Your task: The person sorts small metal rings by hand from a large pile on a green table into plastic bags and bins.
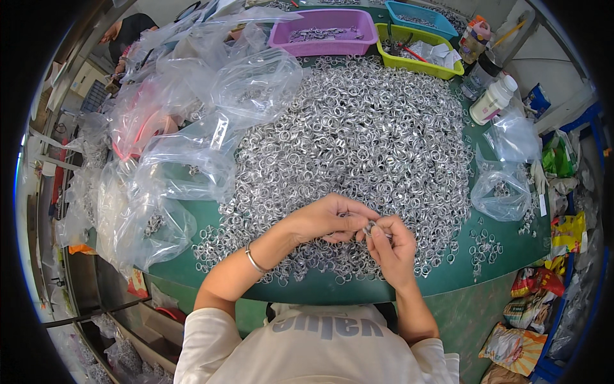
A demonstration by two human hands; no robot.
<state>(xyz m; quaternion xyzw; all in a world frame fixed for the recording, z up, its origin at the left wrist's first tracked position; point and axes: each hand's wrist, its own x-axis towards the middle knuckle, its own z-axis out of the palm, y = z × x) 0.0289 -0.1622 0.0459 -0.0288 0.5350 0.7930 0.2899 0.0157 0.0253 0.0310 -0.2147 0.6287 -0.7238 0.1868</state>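
Observation:
A wide heap of silver-coloured metal rings covers the middle of the green table. Over its near part, my left hand reaches in from the left, a metal bangle on its wrist. Its thumb and forefinger meet the fingers of my right hand. Between the fingertips are a few small metal rings, pinched by my right thumb and fingers. The fingers partly cover these rings, so their exact number does not show.
Clear plastic bags crowd the left side; another bag lies right. A purple basket, a green basket and a blue basket stand at the back. Bottles line the back right. Another person is at upper left.

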